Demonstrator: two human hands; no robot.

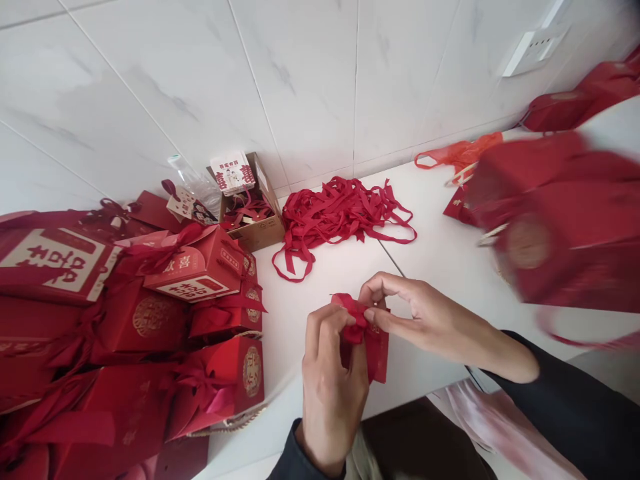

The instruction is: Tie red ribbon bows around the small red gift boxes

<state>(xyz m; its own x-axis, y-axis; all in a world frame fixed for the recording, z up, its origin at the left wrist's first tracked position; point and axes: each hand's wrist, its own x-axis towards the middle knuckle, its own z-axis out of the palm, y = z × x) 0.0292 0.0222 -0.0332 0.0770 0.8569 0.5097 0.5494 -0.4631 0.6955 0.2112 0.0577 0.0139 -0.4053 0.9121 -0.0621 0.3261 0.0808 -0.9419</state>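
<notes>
Near the table's front edge, my left hand (330,373) and my right hand (413,308) meet at a small red gift box (379,353). A red ribbon (354,313) is bunched on top of it. My left fingers are curled around the near side and pinch the ribbon. From the right, my right thumb and forefinger pinch the ribbon too. Much of the box is hidden behind my left hand. Beyond my hands lies a tangled pile of red ribbons (340,210).
Stacked red gift boxes (150,320) with bows crowd the left side. Behind them stands a cardboard box (257,233) holding printed cards (233,173). Blurred red boxes (575,227) are at right, near an orange plastic bag (467,152). A tiled wall (310,87) borders the white table (290,313).
</notes>
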